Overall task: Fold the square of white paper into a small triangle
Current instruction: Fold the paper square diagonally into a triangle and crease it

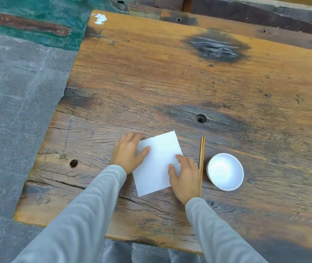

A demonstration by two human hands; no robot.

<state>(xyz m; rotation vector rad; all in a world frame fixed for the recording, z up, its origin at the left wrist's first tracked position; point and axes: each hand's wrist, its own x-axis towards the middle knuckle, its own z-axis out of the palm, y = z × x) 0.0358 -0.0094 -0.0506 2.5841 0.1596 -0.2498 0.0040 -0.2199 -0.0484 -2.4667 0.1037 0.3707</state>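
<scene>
Your left hand [127, 152] lies flat with fingers spread on the 9 o'clock edge of the white paper [158, 164], the thumb laid across the sheet and the other fingertips over its far left corner. Nothing is pinched; the palm simply presses down. Your right hand [184, 179] does the same at the paper's 4 o'clock side: fingers open and a little curled, thumb and forefinger resting on the sheet, heel of the hand on the wood. The paper lies flat and unfolded between the two hands, turned slightly so its far corner points to about 1 o'clock, and its near corner sits bare at 7 o'clock.

Just beside your right hand, at 3 o'clock from the paper, a pair of wooden chopsticks [201, 164] lies side by side, running toward 12 o'clock; your knuckles touch or almost touch them, you cannot tell which from here. Farther out at 3 o'clock stands a white bowl [225, 171], upright, just beside the chopsticks.

All of this rests near the 6 o'clock edge of a worn wooden table [170, 82]. Your grey sleeves [86, 215] reach in from below. Grey paving [9, 111] shows at 9 o'clock.
</scene>
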